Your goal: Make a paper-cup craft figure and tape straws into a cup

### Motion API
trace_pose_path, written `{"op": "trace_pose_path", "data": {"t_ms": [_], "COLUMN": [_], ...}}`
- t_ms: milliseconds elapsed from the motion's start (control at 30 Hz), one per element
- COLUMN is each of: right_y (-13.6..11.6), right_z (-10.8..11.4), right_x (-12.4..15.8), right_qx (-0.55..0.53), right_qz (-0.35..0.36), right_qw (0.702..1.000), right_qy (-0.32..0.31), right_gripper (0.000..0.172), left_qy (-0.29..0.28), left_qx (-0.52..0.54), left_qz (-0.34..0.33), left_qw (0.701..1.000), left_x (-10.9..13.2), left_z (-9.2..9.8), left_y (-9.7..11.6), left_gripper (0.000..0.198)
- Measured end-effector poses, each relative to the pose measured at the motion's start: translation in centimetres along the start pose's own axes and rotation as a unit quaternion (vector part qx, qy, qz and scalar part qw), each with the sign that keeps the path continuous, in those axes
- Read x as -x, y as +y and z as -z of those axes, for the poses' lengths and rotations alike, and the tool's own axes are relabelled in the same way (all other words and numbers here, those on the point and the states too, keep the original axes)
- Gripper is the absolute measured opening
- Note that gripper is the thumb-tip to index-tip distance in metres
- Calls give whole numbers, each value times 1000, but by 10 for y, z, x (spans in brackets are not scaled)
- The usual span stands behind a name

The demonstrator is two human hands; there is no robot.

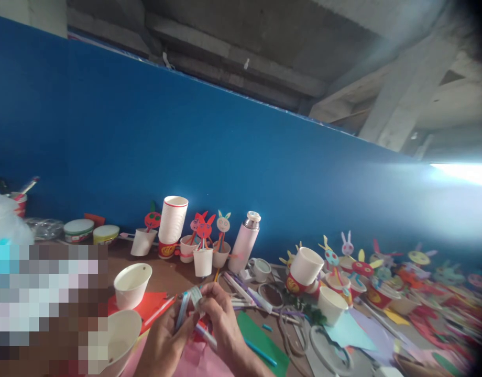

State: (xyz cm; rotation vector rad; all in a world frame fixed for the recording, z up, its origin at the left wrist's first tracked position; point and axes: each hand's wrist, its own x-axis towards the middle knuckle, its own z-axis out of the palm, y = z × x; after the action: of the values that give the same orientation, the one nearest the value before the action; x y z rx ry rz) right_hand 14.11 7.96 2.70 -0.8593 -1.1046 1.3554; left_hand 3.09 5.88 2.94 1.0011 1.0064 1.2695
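Brown craft table (174, 280) against a blue wall, crowded with paper cups.
Left hand (164, 343) and right hand (221, 319) together pinch a thin pale-blue drinking straw (183, 310); a white paper cup (131, 285) stands just left.

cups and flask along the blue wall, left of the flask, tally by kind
stack of cups: 1
cups with paper animal sticks: 4
pink flask: 1
total: 6
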Motion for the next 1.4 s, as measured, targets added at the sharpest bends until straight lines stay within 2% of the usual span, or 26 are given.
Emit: {"op": "trace_pose_path", "data": {"t_ms": [100,233,333,433,600,667,833,933,1200,1267,1400], "right_y": [-1,-1,0,-1,-11,-14,-15,-13,-11,-11,-15], "right_z": [4,13,15,11,1,0,3,4,5,4,-1], "right_x": [0,-2,-1,2,5,5,4,3,2,2,3], "right_qx": [53,165,189,136,81,78,54,48,67,49,11], "right_qz": [20,114,150,105,36,26,37,42,43,35,19], "right_qw": [998,979,969,983,995,996,997,997,996,997,999], "right_qy": [-14,-37,-58,-68,-43,-33,-47,-53,-43,-49,-47], "right_gripper": [10,8,7,9,7,3,7,9,12,10,3], "left_qy": [-10,21,23,3,19,8,10,8,-9,-11,-26], "left_qx": [67,142,152,118,-5,-29,-44,-14,58,48,33], "left_qz": [22,89,89,73,-37,-53,-48,-40,30,24,-31], "left_qw": [997,986,984,990,999,998,998,999,998,999,999], "left_x": [-2,-2,1,4,4,4,3,3,3,3,4], "left_z": [-2,-5,-6,-5,0,1,1,-1,-3,-2,-1], "left_y": [2,6,9,10,5,5,7,5,1,2,1], "left_gripper": [38,43,38,34,30,34,37,36,39,38,36]}}
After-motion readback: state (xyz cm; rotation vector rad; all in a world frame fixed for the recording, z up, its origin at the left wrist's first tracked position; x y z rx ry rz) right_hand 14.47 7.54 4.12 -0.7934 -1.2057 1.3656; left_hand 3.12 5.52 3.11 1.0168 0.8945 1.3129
